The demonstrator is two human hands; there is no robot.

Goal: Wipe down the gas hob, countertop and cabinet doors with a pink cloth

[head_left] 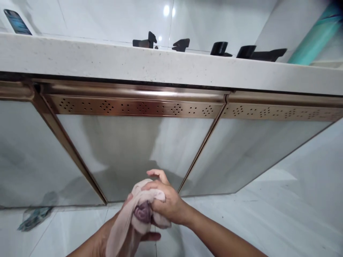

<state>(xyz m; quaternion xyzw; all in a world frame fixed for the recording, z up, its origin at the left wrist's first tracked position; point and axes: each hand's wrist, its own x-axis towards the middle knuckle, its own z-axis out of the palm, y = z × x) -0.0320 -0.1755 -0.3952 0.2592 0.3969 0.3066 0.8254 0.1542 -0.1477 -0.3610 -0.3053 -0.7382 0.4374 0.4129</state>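
A pale pink cloth (122,225) with a dark purple rose-like patch is bunched between my two hands, low in the middle of the head view. My right hand (167,203) comes in from the right and grips the top of the bundle. Its thumb presses on the cloth, and one or two fingers stretch past the far side. From the left, my left hand (151,236) holds the bundle from below. Cloth covers most of that hand, leaving a digit under the bundle and the forearm in sight. One end of the fabric hangs over the left wrist.
Cabinet doors (128,150) with copper-coloured frames stand in front of me under a pale countertop (107,59). Black stove parts (219,48), a phone-like object (17,22) and a turquoise cylinder (313,39) show above its edge. A crumpled plastic bag (36,217) lies on the tiled floor.
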